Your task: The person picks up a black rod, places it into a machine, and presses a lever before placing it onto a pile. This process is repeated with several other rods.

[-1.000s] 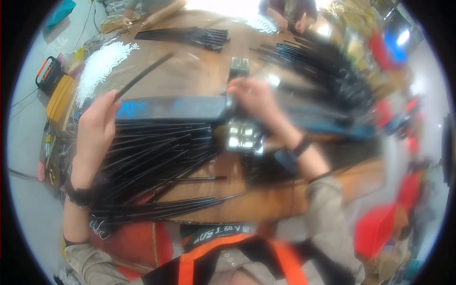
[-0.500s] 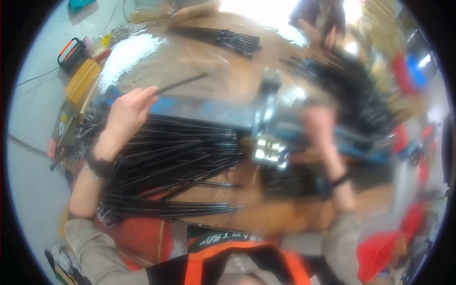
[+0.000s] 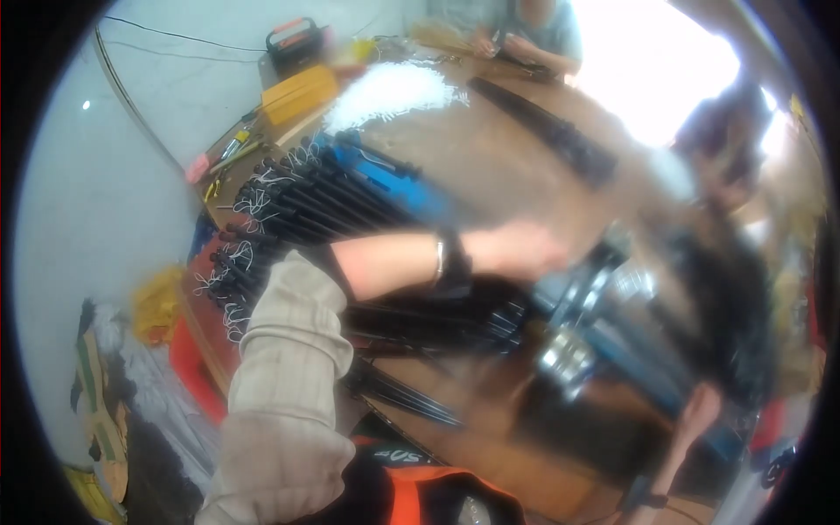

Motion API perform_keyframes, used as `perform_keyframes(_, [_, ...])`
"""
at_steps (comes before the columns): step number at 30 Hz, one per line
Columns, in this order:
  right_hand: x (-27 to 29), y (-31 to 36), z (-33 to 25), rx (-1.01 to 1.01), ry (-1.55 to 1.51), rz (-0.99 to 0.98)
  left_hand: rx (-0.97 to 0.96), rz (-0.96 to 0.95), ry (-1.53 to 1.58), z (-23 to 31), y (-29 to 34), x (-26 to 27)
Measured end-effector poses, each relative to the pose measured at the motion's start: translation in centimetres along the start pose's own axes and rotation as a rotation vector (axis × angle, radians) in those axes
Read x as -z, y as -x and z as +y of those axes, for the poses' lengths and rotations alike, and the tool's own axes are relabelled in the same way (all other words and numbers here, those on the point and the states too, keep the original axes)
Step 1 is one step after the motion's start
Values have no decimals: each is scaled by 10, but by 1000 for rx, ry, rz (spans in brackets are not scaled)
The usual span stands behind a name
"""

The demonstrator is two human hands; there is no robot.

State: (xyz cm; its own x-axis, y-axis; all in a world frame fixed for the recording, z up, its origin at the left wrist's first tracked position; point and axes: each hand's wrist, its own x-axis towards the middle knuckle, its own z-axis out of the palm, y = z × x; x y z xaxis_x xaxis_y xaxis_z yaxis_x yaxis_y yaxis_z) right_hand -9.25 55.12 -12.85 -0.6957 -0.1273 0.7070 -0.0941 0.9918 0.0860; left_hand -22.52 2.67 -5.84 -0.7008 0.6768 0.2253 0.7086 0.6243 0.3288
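Observation:
My left hand (image 3: 525,249) reaches across the table toward a metal fixture (image 3: 564,354) with shiny parts, its fingers smeared by motion. Whether anything is in it cannot be made out. Under my left forearm lies a spread of thin black rods (image 3: 367,206), several with white string loops at their left ends. My right hand (image 3: 700,407) is at the lower right, beside the long blue-grey bar (image 3: 634,359) that runs from the fixture. Its fingers are blurred too.
A white heap of small pieces (image 3: 394,94) lies at the far left, near a yellow box (image 3: 299,94) and a black-and-orange case (image 3: 296,48). Another black bundle (image 3: 542,127) lies farther back. Two other people (image 3: 547,39) sit across the table. More dark rods (image 3: 700,289) lie at right.
My view has swung, shifting the scene. My left hand, which held a thin black rod over the left side, has moved right toward the fixture. My right hand has moved away from the fixture, lower right.

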Motion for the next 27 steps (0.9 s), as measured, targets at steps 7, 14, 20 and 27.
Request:
perform_keyframes(7, [2,9,1,-63,-47,-26,-33,-77,6,5,-1,1])
perform_keyframes(14, [30,-24,-131,162,-134,47,-30,22,-54,-3,-1,-19])
perform_keyframes(20, [55,-2,-178,68,-323,-83,73,-19,-88,14,-13,-14])
perform_keyframes(27, [51,-11,-208,-31,-517,-154,67,-52,-87,12,-10,-13])
